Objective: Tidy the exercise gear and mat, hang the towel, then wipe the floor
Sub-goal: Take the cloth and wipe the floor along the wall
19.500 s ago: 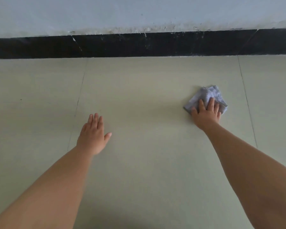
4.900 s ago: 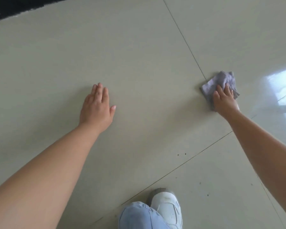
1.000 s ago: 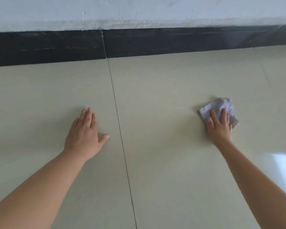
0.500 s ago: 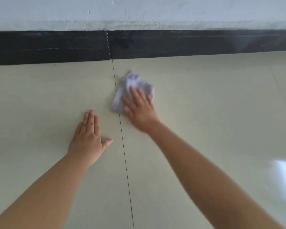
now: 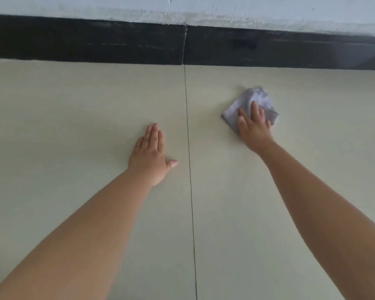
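Observation:
A crumpled pale grey cloth (image 5: 258, 100) lies on the beige tiled floor (image 5: 74, 109), right of a dark tile joint. My right hand (image 5: 254, 128) presses flat on the cloth with straight fingers, covering its near part. Left of the joint, my left hand (image 5: 151, 156) rests palm down on the bare floor, fingers together and thumb spread toward the joint. Both forearms reach in from the bottom of the view.
A black skirting board (image 5: 85, 42) runs along the foot of a white wall (image 5: 204, 9) just beyond the hands. The tile joint (image 5: 188, 148) runs from the skirting toward me between my arms.
My right hand has slid the cloth from beside the tile joint to the right, away from my left hand. My left hand stays planted on the floor.

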Tool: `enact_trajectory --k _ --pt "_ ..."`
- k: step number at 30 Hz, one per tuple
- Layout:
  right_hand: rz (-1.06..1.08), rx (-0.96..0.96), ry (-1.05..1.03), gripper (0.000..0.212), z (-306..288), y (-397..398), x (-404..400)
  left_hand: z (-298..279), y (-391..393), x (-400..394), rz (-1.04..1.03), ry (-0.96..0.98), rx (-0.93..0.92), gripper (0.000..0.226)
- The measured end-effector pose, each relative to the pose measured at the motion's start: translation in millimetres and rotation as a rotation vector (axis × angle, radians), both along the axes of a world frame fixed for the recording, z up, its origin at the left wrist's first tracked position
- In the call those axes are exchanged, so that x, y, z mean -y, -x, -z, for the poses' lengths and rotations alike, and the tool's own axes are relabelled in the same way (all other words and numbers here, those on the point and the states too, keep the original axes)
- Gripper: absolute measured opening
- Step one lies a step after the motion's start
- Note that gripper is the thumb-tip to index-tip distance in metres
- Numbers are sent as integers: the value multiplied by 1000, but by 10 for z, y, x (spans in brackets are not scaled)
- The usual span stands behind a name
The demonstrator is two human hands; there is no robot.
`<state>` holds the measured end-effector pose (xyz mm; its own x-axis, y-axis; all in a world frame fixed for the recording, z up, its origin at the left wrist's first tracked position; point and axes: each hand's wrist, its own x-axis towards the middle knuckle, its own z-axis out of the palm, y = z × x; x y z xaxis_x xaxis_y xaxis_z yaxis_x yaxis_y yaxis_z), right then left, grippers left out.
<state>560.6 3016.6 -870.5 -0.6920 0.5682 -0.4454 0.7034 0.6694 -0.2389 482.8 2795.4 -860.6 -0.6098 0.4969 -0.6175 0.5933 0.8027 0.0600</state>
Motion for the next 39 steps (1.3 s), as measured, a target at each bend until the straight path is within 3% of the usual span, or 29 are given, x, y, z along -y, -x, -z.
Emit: enact_trajectory --k 3,6,12,15,18,20,22,24,27,32,35,39 --pt "-256 -9 91 47 4 342 612 -36 -20 68 -71 -103 1 72" --pt "-363 -5 79 48 10 223 1140 -93 -64 336 -241 -176 -74 59" --pt "-597 -15 75 65 83 -1305 1924 -57 -293 938 -233 -126 -62 56" --pt "-472 95 88 52 60 -2176 1873 -21 -449 986 -128 -168 -39 57" --pt "-100 93 25 79 -25 -2677 1554 -4 -630 1002 -31 -204 -17 57" --pt "167 128 42 79 -119 -2619 1335 -8 -748 1051 17 -197 -3 58" --pt "401 111 50 55 -163 -2319 1215 -27 -854 1127 32 -197 13 58" --pt "483 67 58 49 -162 -1908 1233 -46 -923 1213 49 -194 11 58" --pt "224 56 116 50 -128 -1425 1592 -96 -967 1295 90 -169 1 58" --pt "-562 -7 98 48 -30 -1696 2582 -149 -1039 1116 106 -223 5 56" --pt "-707 121 125 50 16 -2296 2502 -132 -1094 891 148 -272 14 57" --pt "-631 261 -16 68 -132 -3021 1747 -105 -1163 579 248 -237 12 58"
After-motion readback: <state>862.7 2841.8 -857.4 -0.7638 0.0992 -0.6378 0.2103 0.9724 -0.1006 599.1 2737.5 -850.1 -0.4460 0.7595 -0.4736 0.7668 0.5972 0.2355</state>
